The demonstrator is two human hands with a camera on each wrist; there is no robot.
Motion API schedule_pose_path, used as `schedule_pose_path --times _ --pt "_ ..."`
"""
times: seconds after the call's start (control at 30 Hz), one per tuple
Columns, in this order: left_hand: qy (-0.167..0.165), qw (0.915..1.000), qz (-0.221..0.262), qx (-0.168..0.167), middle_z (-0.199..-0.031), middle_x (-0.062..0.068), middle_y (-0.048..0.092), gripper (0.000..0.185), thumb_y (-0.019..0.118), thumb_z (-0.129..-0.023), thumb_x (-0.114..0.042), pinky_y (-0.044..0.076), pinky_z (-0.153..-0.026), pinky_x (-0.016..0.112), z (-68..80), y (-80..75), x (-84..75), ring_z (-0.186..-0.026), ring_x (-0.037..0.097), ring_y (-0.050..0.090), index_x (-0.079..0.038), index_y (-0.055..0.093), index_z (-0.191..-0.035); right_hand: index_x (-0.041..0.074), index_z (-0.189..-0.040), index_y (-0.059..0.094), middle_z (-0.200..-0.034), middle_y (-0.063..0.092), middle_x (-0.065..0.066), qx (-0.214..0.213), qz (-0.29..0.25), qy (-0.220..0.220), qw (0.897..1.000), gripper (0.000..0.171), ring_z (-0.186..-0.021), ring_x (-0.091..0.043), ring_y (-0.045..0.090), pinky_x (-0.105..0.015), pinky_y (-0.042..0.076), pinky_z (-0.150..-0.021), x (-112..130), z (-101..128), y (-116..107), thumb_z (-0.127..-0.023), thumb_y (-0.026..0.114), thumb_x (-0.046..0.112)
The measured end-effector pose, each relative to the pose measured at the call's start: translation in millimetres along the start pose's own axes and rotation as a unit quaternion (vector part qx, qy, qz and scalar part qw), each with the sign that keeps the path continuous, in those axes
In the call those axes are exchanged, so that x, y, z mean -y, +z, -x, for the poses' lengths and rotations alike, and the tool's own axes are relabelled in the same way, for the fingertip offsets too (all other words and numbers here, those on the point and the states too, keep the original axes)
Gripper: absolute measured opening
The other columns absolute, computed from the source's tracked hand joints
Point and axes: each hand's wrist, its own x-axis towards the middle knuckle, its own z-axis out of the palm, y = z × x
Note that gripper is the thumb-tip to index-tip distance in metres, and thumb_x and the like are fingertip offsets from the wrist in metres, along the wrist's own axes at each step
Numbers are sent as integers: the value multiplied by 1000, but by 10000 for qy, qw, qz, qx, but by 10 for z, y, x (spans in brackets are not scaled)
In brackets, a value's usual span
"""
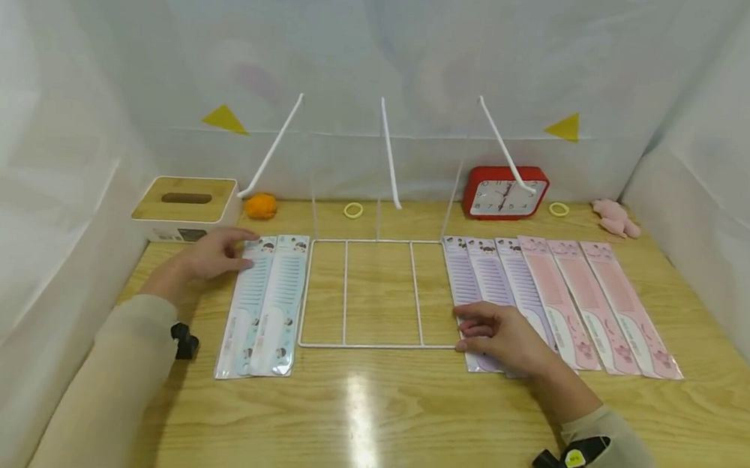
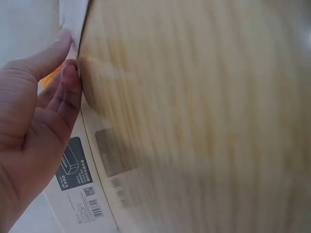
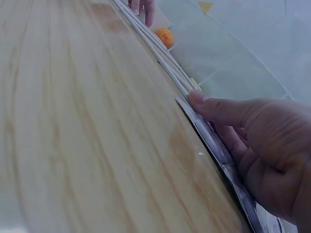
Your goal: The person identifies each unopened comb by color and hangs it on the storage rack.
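Note:
My left hand is at the upper left edge of two pale blue flat packets printed with comb-like lines. Its thumb and fingers are apart, the tips touching or just above the nearer packet. My right hand lies over the lower part of three purple packets, fingers loosely bent. Near its thumb is the front right corner of a white wire rack. Beside it the right wrist view shows a packet edge; whether the fingers bear on it is unclear.
Three pink packets lie to the right. Behind are a tissue box, an orange ball, two yellow rings, a red clock and a pink plush toy. Three white prongs jut up from the rack.

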Motion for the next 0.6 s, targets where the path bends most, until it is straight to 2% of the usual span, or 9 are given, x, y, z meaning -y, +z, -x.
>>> schedule_pose_path --times 0.1,0.2,0.33,0.47,0.6 --pt "94 9999 -134 -54 -115 16 57 51 70 -95 -18 44 -85 39 -10 -10 8 -98 29 51 -8 54 -142 -6 -129 62 -121 67 -24 -15 -37 -9 10000 55 -94 -3 68 -18 56 -81 -2 -3 3 -80 83 7" --pt "34 9997 -144 -204 -115 16 57 45 71 -94 -16 45 -88 42 11 -8 -9 -100 30 52 -9 59 -136 -6 -129 62 -122 67 -24 9 -52 3 10000 55 -94 -3 68 -17 56 -81 10 -10 -3 -80 83 7" --pt "-124 9989 -97 -444 -113 16 59 28 71 -93 -12 46 -89 44 57 -27 -58 -100 31 52 -9 68 -121 -5 -130 62 -123 66 -24 37 -67 13 10000 56 -95 -4 67 -17 55 -81 13 -18 -2 -80 83 8" --pt "-402 9971 190 -617 -118 16 61 20 68 -95 -14 47 -92 45 134 -63 -76 -105 33 53 -7 68 -114 -5 -130 62 -124 66 -23 42 -85 54 9999 56 -95 -3 67 -17 56 -81 1 -17 3 -80 84 8" --pt "-532 9938 625 -749 -121 14 63 27 69 -95 -23 50 -89 38 256 -119 -41 -105 30 56 -9 67 -118 -5 -130 62 -125 65 -24 28 -81 42 10000 56 -95 -3 67 -17 56 -81 -12 -3 9 -80 84 8"
